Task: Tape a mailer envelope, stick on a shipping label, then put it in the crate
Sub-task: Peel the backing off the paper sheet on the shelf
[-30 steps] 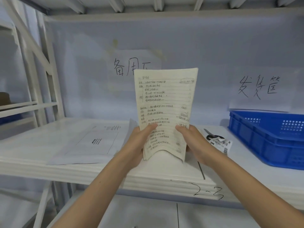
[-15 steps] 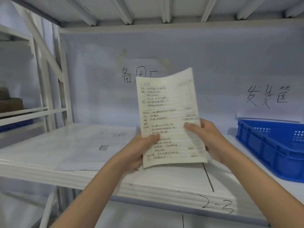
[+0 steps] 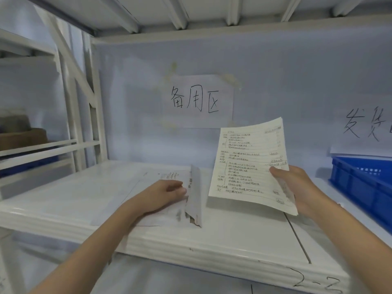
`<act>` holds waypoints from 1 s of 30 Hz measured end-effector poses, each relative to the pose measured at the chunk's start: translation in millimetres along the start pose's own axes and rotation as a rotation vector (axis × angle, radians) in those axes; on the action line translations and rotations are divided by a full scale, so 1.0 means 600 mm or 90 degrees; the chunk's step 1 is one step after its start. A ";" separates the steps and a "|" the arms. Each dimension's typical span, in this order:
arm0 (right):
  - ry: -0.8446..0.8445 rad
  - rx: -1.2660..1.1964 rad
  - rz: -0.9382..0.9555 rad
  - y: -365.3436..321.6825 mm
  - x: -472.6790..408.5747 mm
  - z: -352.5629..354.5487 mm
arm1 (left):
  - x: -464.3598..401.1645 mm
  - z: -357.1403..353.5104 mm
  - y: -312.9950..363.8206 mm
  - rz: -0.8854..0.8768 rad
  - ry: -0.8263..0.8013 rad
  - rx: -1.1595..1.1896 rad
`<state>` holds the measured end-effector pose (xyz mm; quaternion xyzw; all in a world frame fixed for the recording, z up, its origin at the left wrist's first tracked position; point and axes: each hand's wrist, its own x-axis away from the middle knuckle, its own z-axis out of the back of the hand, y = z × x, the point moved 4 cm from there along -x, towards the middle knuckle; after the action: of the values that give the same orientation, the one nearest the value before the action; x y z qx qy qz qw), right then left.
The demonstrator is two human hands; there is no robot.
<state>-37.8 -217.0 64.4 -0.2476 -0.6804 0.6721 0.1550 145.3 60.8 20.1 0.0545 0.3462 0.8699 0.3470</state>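
Note:
A pale grey mailer envelope (image 3: pixel 148 187) lies flat on the white shelf (image 3: pixel 233 236), its flap (image 3: pixel 195 194) raised at the right end. My left hand (image 3: pixel 163 195) lies on the envelope and its fingers hold the open mouth by the flap. My right hand (image 3: pixel 293 187) grips a thin stack of handwritten lined pages (image 3: pixel 250 164) by the right edge, tilted in the air just right of the flap. The blue crate (image 3: pixel 364 187) stands at the right edge of the shelf.
Handwritten paper signs (image 3: pixel 200 100) are taped to the back wall, another sign (image 3: pixel 364 128) above the crate. White rack posts (image 3: pixel 93 115) rise at the left, with a neighbouring shelf holding a brown object (image 3: pixel 23 136). The shelf front carries a "2-3" mark (image 3: pixel 318 283).
My left hand let go of the pages and dropped to the envelope's mouth. The right hand carried the pages rightward and lower. The view swung left.

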 end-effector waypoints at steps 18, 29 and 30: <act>-0.044 -0.231 -0.093 0.016 -0.021 -0.021 | 0.009 -0.100 0.113 -0.037 -0.173 -0.226; -0.062 -0.219 -0.191 0.060 -0.028 -0.123 | 0.001 -0.166 0.162 -0.069 -0.196 -0.313; -0.056 -0.210 -0.197 0.066 -0.029 -0.117 | 0.000 -0.162 0.158 -0.072 -0.207 -0.309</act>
<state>20.0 -168.6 30.6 -0.1325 -0.8169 0.5304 0.1838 59.1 -43.2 7.5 0.0892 0.0702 0.8864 0.4488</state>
